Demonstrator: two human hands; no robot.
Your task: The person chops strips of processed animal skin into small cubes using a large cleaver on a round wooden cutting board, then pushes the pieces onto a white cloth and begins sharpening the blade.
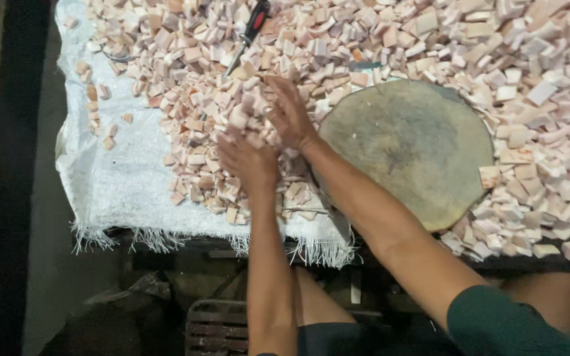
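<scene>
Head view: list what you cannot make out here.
- Left hand fingers: buried in the pinkish cubes; grip unreadable.
- Right hand palm: faces down, hidden.
- Screwdriver tip: lost among cubes.
- Round chopping block thickness: ringed by cubes.
- Cube pile: cut off by top and right edges.

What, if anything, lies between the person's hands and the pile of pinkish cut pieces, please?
Nothing visible does. Both the left hand and right hand are already on the pile of pinkish cut pieces, beside the round wooden block. The red-handled tool lies farther up the pile, apart from both hands.
</scene>
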